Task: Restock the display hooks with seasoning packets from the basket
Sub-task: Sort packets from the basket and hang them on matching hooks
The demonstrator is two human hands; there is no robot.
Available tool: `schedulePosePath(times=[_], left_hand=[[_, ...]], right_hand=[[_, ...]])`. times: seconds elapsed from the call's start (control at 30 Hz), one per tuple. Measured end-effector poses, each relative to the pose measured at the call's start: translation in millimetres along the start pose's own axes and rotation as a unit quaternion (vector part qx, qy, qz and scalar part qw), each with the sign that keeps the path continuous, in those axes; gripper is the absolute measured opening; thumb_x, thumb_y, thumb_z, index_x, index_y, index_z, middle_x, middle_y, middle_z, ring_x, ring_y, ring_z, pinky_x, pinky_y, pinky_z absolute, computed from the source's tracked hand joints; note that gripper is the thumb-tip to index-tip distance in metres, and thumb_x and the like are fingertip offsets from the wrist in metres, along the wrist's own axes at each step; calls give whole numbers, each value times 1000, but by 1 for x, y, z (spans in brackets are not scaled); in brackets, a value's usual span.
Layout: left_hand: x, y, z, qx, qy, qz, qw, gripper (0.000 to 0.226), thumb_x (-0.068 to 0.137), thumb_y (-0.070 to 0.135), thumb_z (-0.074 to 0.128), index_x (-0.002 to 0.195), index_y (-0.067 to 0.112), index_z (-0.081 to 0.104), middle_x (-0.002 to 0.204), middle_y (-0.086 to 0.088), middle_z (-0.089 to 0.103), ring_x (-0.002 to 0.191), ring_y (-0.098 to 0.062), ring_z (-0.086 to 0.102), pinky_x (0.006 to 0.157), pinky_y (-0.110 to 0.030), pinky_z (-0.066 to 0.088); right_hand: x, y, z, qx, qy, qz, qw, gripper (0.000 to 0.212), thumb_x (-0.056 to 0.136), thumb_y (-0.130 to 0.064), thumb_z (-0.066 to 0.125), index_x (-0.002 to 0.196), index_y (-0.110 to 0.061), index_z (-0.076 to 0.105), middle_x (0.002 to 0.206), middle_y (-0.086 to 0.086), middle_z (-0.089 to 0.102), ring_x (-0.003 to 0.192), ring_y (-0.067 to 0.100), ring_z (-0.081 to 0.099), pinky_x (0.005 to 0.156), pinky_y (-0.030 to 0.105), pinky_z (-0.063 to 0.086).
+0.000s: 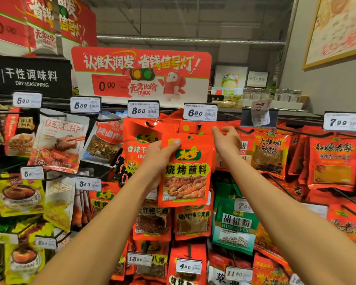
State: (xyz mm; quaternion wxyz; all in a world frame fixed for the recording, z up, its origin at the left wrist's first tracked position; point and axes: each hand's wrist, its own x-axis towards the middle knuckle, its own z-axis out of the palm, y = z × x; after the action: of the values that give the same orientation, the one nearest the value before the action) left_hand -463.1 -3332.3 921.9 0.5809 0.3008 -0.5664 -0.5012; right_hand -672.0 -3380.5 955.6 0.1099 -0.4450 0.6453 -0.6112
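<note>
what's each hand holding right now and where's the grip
The left hand grips the red packet by its upper left edge, thumb on the front. The right hand reaches to the hanging packets; its fingertips seem to pinch their top.

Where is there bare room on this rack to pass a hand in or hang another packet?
Little. The darkest gap shows right of the right hand, between the green pepper packets and the red packets under the 7.98 tag, around bare hook wires. The 6.30 tag hook is packed; the left hand holds the barbecue dip packet before it. The left side is crowded.
</note>
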Motion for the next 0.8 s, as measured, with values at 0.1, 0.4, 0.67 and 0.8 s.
schedulePosePath(times=[0.1, 0.4, 0.67, 0.8], left_hand=[[12, 2, 14, -19, 3, -7, 1000, 16, 95, 29, 69, 95, 13, 72, 87, -8, 78, 76, -23, 76, 67, -38, 62], [36, 6, 44, 26, 78, -10, 997, 13, 93, 27, 70, 86, 16, 71, 78, -9, 78, 68, -25, 75, 56, -35, 60], [33, -3, 30, 134, 108, -2, 985, 17, 96, 35, 65, 90, 22, 72, 89, 2, 68, 83, -17, 62, 75, -34, 51], [28, -4, 24, 143, 90, -23, 985, 26, 95, 26, 66, 119, 17, 68, 117, -13, 71, 110, -33, 67, 94, -43, 54]], right_hand=[[-27, 4, -21, 325, -180, 47, 927, 43, 98, -48, 57, 118, -12, 70, 99, 7, 72, 80, 18, 67, 69, 31, 56], [-28, -8, -21, 198, -136, -5, 971, 25, 86, -39, 78, 91, -15, 76, 83, 7, 79, 75, 28, 77, 70, 48, 64], [9, 5, 13, 78, 3, 19, 997, 48, 88, -44, 75, 124, -14, 69, 125, 7, 68, 115, 27, 64, 92, 33, 49], [32, -1, 26, -9, 31, 26, 999, 37, 87, -48, 74, 67, -18, 69, 74, -2, 65, 81, 26, 66, 60, 28, 39]])
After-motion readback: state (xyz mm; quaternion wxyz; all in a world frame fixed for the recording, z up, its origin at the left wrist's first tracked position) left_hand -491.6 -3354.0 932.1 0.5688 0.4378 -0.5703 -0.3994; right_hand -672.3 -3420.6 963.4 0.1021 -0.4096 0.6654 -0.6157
